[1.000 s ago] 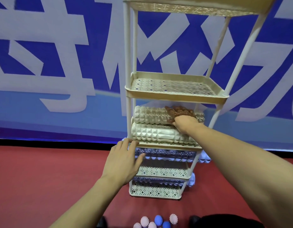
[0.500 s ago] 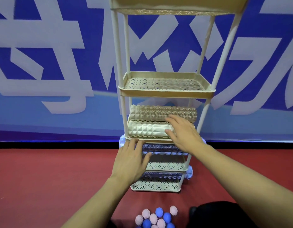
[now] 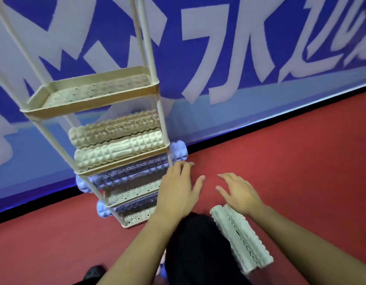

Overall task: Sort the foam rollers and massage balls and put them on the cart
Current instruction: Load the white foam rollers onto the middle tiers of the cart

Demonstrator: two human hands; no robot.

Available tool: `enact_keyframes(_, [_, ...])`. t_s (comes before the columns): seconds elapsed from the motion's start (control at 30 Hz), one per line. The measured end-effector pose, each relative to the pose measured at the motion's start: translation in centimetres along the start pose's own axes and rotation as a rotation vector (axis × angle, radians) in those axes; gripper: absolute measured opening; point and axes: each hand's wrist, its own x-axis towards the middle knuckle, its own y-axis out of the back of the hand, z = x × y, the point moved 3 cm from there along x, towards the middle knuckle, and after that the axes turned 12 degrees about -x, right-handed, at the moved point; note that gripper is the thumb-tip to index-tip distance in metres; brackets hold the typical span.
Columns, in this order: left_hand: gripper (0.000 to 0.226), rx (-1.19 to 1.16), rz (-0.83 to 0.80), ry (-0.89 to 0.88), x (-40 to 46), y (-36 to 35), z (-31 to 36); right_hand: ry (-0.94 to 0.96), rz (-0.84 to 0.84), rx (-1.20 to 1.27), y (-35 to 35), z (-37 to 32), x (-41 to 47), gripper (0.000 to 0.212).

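Observation:
The cream tiered cart [image 3: 91, 103] stands on the red floor at the left. Two beige foam rollers [image 3: 118, 138] lie stacked on one shelf. Blue-purple rollers [image 3: 134, 171] fill the lower shelves, their ends poking out. Two pale green rollers [image 3: 241, 237] lie side by side on the floor at the lower right. My left hand [image 3: 178, 190] hovers with spread fingers beside the cart's right post, holding nothing. Just above the green rollers' near end, my right hand [image 3: 239, 192] is spread and holds nothing. Massage balls are barely visible behind my left arm.
A blue banner with large white characters [image 3: 229, 58] covers the wall behind the cart. My dark-clothed knee [image 3: 196, 243] is between my arms. A black shoe [image 3: 95, 272] shows at the bottom. Red floor [image 3: 301, 161] stretches to the right.
My view has swung right and down. My right hand left the beige rollers on the shelf and dropped towards the green rollers on the floor; my left hand moved to the cart's right side.

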Motion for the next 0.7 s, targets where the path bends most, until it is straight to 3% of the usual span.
enact_keyframes(0.3, [0.049,-0.145,-0.283,-0.011,5.4,-13.9,6.9,-0.272,-0.299,0.113,-12.2,12.7,-5.1,0.055])
enact_keyframes(0.5, [0.049,-0.332,-0.442,0.195,6.8,-20.9,5.7,-0.379,-0.427,0.282,-19.4,17.5,-4.0,0.054])
enact_keyframes(0.7, [0.048,-0.480,-0.371,0.271,9.8,-21.7,5.7,-0.481,-0.571,0.330,-26.0,19.0,-1.8,0.067])
